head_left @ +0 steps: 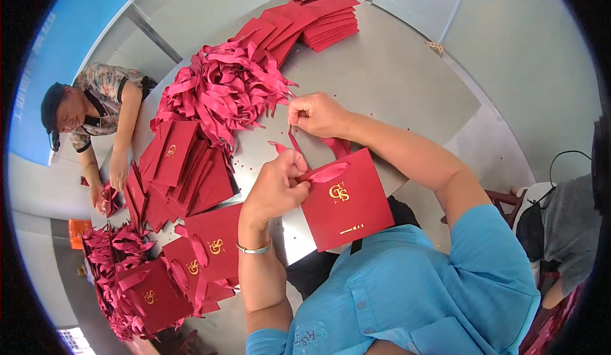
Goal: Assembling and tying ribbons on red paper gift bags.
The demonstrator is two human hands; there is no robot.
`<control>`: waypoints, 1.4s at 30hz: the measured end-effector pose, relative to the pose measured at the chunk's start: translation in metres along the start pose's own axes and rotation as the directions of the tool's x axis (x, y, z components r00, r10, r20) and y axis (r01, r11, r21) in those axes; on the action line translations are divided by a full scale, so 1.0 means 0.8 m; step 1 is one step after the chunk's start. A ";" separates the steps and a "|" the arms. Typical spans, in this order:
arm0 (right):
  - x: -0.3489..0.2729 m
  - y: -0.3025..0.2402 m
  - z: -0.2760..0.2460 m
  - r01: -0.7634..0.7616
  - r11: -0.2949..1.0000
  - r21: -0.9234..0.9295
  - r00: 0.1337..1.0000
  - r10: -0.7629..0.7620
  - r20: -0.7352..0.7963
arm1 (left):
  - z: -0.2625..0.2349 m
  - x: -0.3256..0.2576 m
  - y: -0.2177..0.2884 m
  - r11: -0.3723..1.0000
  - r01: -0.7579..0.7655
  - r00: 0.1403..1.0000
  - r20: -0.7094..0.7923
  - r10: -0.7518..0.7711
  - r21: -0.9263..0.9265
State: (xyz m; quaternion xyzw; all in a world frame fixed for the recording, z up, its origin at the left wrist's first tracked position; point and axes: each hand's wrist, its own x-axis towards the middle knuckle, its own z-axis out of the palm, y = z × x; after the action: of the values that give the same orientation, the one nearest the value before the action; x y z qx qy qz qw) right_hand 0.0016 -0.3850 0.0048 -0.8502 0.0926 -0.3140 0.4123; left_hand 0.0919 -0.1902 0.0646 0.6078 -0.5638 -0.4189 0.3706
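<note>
A red paper gift bag (363,193) with a gold emblem hangs tilted in front of my blue shirt. My left hand (277,186) is closed on its upper left corner, thumb against the front. A pink-red ribbon (330,175) crosses the bag's top edge and loops up behind it. Farther up, my right hand (320,114) pinches a ribbon end, with a narrow strip stretched down toward the left hand. How the ribbon passes through the bag is hidden by my left fingers.
A heap of loose ribbons (219,88) covers the metal table (394,75) ahead. Flat red bags (331,27) are stacked at the far end, more bags (197,177) left. Bags with ribbons (149,294) pile up near left. A co-worker (105,104) handles one; another person (569,228) is at right.
</note>
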 end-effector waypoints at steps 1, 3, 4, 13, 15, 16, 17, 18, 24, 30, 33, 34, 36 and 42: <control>0.001 -0.001 -0.001 0.003 1.000 0.001 1.000 -0.003 0.003 | 0.001 0.001 0.000 0.999 0.019 1.000 -0.022 -0.020 -0.030; 0.001 -0.004 -0.006 -0.064 0.996 -0.058 0.998 0.062 -0.033 | 0.003 0.003 0.000 0.997 0.037 0.998 -0.047 -0.040 -0.062; 0.000 -0.003 -0.009 -0.062 0.996 -0.058 0.998 0.060 -0.030 | 0.003 0.004 0.002 0.994 0.078 0.996 -0.043 -0.081 -0.078; -0.012 -0.066 -0.060 -0.173 0.985 0.014 0.961 0.166 0.221 | 0.001 0.009 -0.023 0.984 0.108 0.992 -0.044 -0.115 -0.142; -0.017 -0.088 -0.063 -0.281 0.958 -0.056 0.910 0.285 0.302 | 0.001 0.007 -0.027 0.987 0.098 0.992 -0.061 -0.106 -0.131; -0.021 -0.085 -0.064 -0.280 0.958 -0.059 0.908 0.284 0.309 | 0.001 0.007 -0.026 0.996 0.066 0.993 -0.096 -0.072 -0.059; -0.026 -0.080 -0.064 -0.152 0.974 -0.169 0.955 0.189 0.230 | 0.001 0.008 -0.024 0.999 0.037 0.991 -0.129 -0.035 0.016; -0.031 -0.076 -0.065 -0.028 0.959 -0.284 0.984 0.077 0.161 | 0.001 0.006 -0.019 0.999 0.038 0.990 -0.136 -0.036 0.012; -0.056 -0.045 -0.059 -0.427 0.899 0.095 0.904 0.423 0.057 | 0.007 0.002 -0.006 0.939 -0.071 0.965 -0.214 0.150 0.337; -0.061 -0.051 -0.040 -0.365 0.914 0.178 0.931 0.361 0.056 | 0.006 -0.001 0.000 0.968 0.086 0.971 -0.237 -0.028 0.236; -0.064 -0.054 -0.042 0.080 0.970 -0.228 0.995 -0.064 0.076 | 0.007 0.003 -0.007 0.965 0.080 0.973 -0.229 -0.022 0.250; -0.064 -0.059 -0.041 0.108 0.959 -0.263 0.993 -0.090 0.077 | 0.008 0.004 -0.010 0.962 0.036 0.972 -0.234 0.029 0.270; -0.063 -0.055 -0.038 0.131 0.950 -0.285 0.990 -0.110 0.089 | 0.009 0.006 -0.015 0.958 -0.003 0.969 -0.235 0.074 0.288; -0.063 -0.051 -0.041 0.161 0.938 -0.306 0.983 -0.126 0.132 | -0.003 0.008 -0.024 0.996 0.085 0.947 -0.311 -0.079 0.005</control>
State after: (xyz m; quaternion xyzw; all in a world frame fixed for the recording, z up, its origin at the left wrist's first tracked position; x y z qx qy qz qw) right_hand -0.0621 -0.3590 0.0281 -0.9256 0.0561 -0.2770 0.2517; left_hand 0.1018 -0.1947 0.0471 0.6924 -0.4765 -0.3280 0.4312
